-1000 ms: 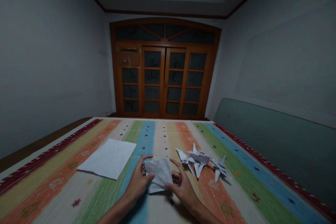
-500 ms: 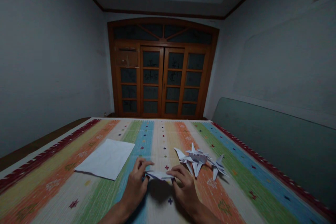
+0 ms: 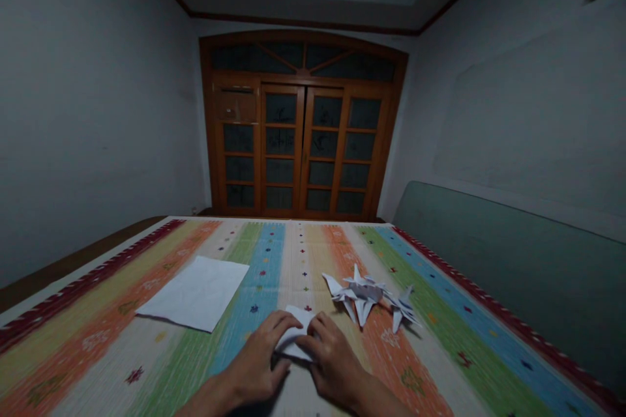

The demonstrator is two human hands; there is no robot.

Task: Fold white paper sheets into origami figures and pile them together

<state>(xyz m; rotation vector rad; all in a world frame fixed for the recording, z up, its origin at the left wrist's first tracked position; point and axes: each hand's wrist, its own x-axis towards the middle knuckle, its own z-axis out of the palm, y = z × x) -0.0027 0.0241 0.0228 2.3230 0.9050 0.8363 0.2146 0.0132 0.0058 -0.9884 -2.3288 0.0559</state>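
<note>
The left hand (image 3: 259,359) and right hand (image 3: 337,359) pinch 1 small folded white paper (image 3: 289,343) between them, over the multicoloured striped woven-look tablecloth (image 3: 171,368), seemingly mid-fold, the next move likely calling for aligned edges.

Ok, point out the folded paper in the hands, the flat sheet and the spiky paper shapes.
Folded paper (image 3: 289,341): head view, on its bare face between the fingers.
Flat sheet (image 3: 195,293): head view, middle of its upper face.
Spiky paper shapes (image 3: 364,309): head view, on a pale spike.
</note>
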